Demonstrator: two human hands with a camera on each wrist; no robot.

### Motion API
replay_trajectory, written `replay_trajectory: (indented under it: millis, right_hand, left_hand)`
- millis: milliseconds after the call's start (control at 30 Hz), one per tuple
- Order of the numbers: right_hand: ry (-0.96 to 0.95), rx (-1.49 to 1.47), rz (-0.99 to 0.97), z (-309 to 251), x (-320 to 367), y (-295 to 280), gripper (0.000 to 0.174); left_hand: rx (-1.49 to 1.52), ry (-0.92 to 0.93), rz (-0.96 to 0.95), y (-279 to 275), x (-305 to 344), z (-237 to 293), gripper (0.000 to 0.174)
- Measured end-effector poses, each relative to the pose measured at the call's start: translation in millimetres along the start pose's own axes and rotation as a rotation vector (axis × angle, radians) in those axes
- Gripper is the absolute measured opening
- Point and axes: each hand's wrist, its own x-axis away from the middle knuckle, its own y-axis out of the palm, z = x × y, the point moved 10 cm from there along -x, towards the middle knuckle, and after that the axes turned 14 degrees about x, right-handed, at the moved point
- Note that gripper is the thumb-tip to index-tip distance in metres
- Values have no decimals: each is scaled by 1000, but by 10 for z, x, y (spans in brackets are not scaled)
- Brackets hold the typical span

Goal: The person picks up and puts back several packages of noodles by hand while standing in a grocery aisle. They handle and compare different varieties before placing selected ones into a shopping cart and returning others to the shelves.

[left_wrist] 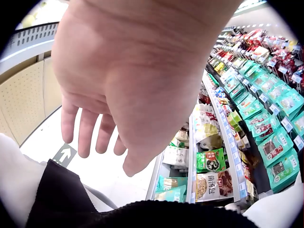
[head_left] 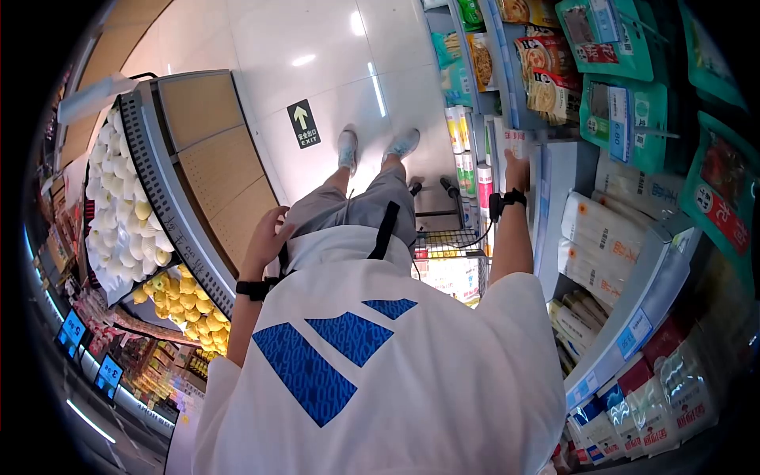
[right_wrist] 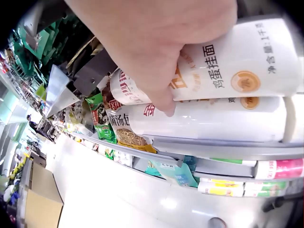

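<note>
My right hand (head_left: pixel 517 172) is at the shelf on the right, gripping a white pack of dried noodles (right_wrist: pixel 242 61). In the right wrist view the thumb lies across the pack's side, and the other fingers are hidden behind it. A second white noodle pack (right_wrist: pixel 213 122) lies right alongside, with the thumb tip overlapping it. My left hand (head_left: pixel 269 233) hangs near the hip with nothing in it. Its fingers (left_wrist: pixel 85 133) are loosely extended in the left wrist view.
More white noodle packs (head_left: pixel 602 237) lie on the right shelving, below hanging teal bags (head_left: pixel 621 119). A wire shopping cart (head_left: pixel 451 241) stands by my legs. On the left, a produce stand (head_left: pixel 146 158) holds white and yellow fruit. An exit sign (head_left: pixel 304 124) marks the pale floor.
</note>
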Motion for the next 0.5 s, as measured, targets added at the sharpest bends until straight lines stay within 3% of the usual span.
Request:
replay_trajectory:
  millis: [100, 200, 300, 333, 400, 433, 467, 500]
  right_hand:
    - [-29, 4, 87, -20, 3, 9, 55]
    - [35, 225, 299, 57, 157, -69, 42]
    - [-65, 114, 488, -131, 714, -232, 48]
    - [-177, 82, 662, -181, 964, -231, 51]
    - [-159, -53, 463, -62, 1229, 137, 57]
    - [-247, -66, 518, -121, 1531, 186, 58]
    - [-190, -262, 461, -4, 1762, 316, 57]
    - [118, -681, 368, 216, 2050, 425, 53]
  left_hand:
    - [-9, 16, -32, -57, -156, 51, 44]
    - [-16, 49, -62, -141, -274, 103, 44]
    - [-73, 114, -127, -263, -448, 258, 44]
    - [-96, 112, -152, -288, -523, 322, 44]
    - [-141, 148, -210, -356, -712, 410, 44]
    - [-123, 189, -241, -363, -852, 419, 45]
    - [-106, 228, -281, -368, -983, 421, 45]
    - [-105, 287, -329, -381, -1095, 477, 45]
